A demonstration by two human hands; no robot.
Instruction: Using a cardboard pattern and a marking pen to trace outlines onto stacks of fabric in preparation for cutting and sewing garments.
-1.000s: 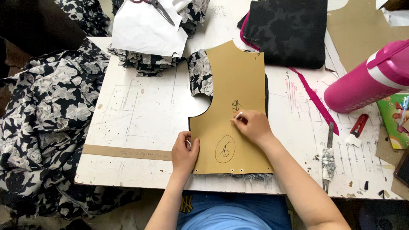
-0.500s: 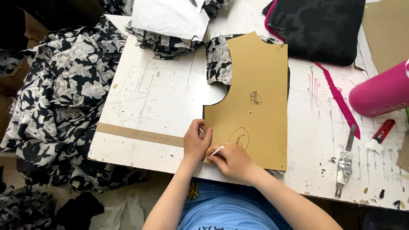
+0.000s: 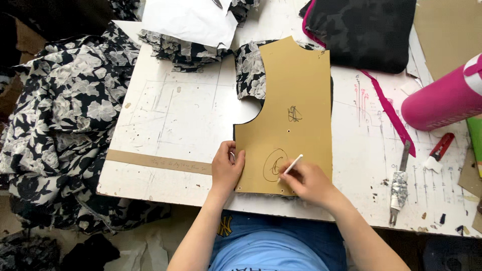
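A brown cardboard pattern piece point(image 3: 301, 95) lies flat on the white table point(image 3: 175, 115), over black-and-white floral fabric point(image 3: 249, 70) that shows at its curved cut-out. My left hand point(image 3: 226, 168) presses down on the pattern's lower left edge. My right hand point(image 3: 307, 181) holds a thin white chalk stick point(image 3: 291, 164) at the pattern's lower edge, beside a drawn circle mark.
A big heap of floral fabric point(image 3: 60, 130) hangs off the table's left side. White paper point(image 3: 188, 20) and a dark cushion point(image 3: 361, 30) lie at the back. At the right are a pink bottle point(image 3: 444, 100), a pink strip point(image 3: 384, 108), a wrapped knife point(image 3: 399, 183) and a red-handled tool point(image 3: 441, 148).
My right hand moved from the pattern's middle right down to its lower edge with the chalk. My left hand stayed on the lower left edge. The view shifted slightly.
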